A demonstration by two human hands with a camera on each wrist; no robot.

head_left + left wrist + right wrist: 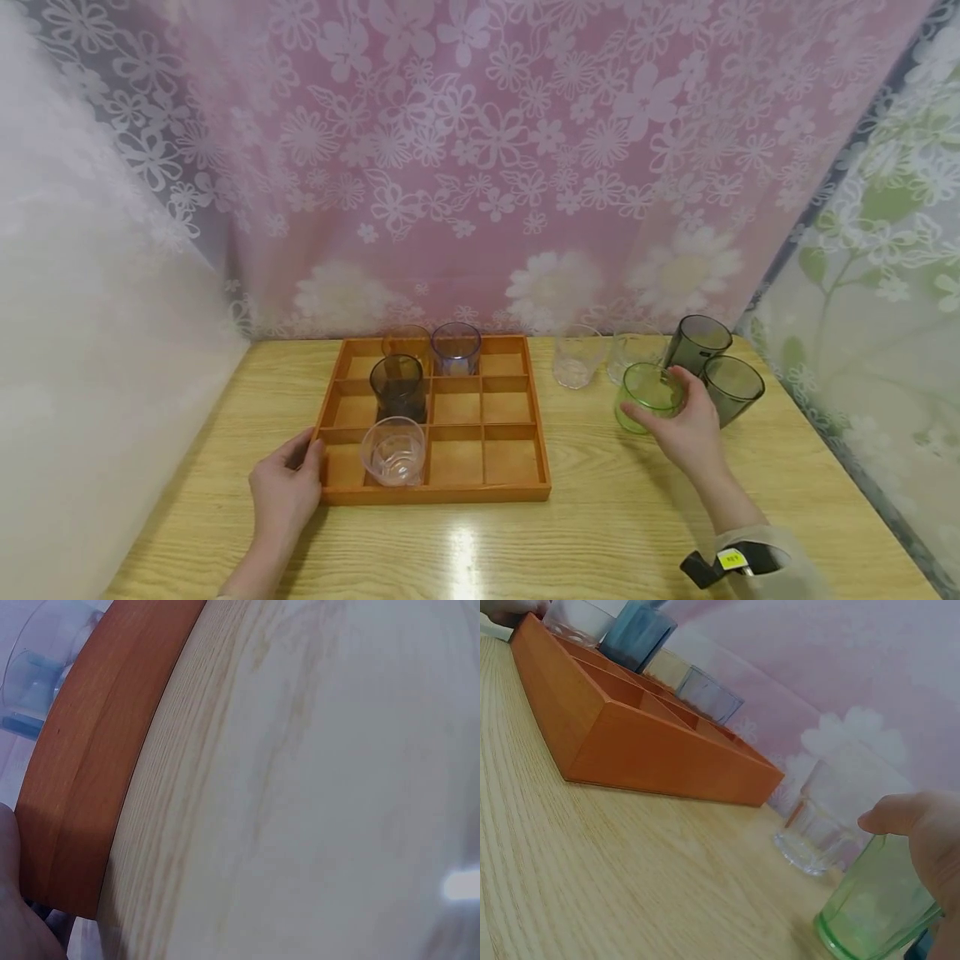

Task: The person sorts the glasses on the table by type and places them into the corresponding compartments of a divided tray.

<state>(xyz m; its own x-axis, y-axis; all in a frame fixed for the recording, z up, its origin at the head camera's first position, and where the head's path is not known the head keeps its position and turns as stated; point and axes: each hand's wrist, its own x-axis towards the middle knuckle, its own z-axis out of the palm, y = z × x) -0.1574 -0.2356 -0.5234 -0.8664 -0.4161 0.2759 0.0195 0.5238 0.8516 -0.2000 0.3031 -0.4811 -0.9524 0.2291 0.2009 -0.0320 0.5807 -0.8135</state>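
My right hand (pixel 690 425) grips a green glass (pixel 633 408) near its rim, thumb on one side and fingers on the other. In the right wrist view, that green glass (pixel 870 907) stands tilted in the picture, its base close to the table. My left hand (pixel 288 483) holds the front left corner of a divided wooden tray (pixel 480 494). Inside the tray stand a clear glass (pixel 393 458) in the front row, a dark glass (pixel 397 387) in the middle row, and an amber glass (pixel 401 342) and a purplish-blue glass (pixel 457 350) at the back.
Two clear glasses, one (pixel 575 367) nearer the tray and another (pixel 622 354) behind the green one, stand right of the tray. Two dark grey-green glasses, one behind (pixel 693 337) and one in front (pixel 738 387), flank my right hand. A floral curtain (pixel 450 167) rises behind the table (pixel 585 533).
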